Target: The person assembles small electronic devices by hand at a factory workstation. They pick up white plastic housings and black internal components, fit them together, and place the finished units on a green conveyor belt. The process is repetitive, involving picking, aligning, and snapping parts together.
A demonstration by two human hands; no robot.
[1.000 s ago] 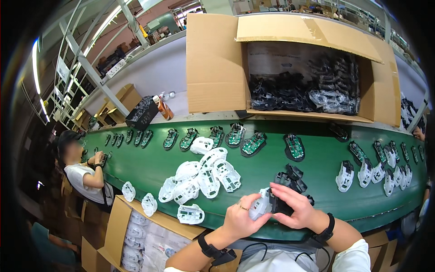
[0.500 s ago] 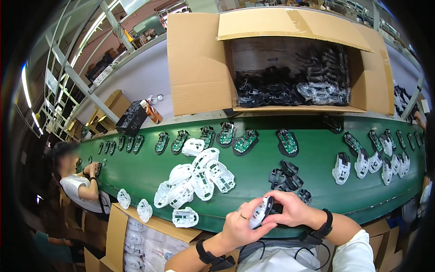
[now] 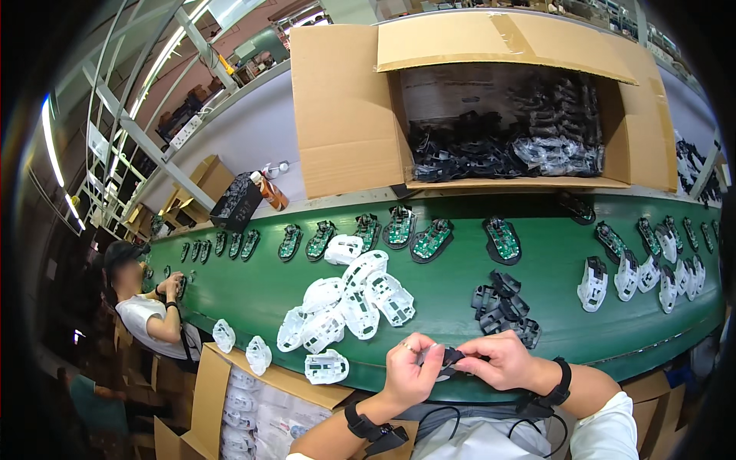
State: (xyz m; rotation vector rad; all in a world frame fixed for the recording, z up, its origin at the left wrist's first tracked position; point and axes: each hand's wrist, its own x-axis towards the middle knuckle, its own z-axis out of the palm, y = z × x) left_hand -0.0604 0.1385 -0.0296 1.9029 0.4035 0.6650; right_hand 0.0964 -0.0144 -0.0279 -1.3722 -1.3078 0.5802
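Observation:
At the near edge of the green work surface, both my hands hold a computer mouse shell with a dark part (image 3: 452, 356) on it; my fingers cover most of it. My left hand (image 3: 412, 374) pinches it from the left, thumb and fingers together. From the other side my right hand (image 3: 502, 362) grips it with bent fingers. Just beyond my right hand lies a small pile of black plastic mouse parts (image 3: 506, 300). A heap of white mouse shells (image 3: 359, 308) sits farther left, and a single white shell (image 3: 326, 367) lies left of my left hand.
Black mouse bases with green circuit boards (image 3: 502, 239) line the far side. White-and-black shells (image 3: 593, 284) stand at right. A large cardboard box (image 3: 345, 115) of bagged black parts is behind. An open carton (image 3: 205, 399) stands front left. Another person (image 3: 149, 310) works at far left.
The shell has turned and sunk lower in my hands, so its white face is now mostly hidden and a dark part shows. The whole view has shifted slightly.

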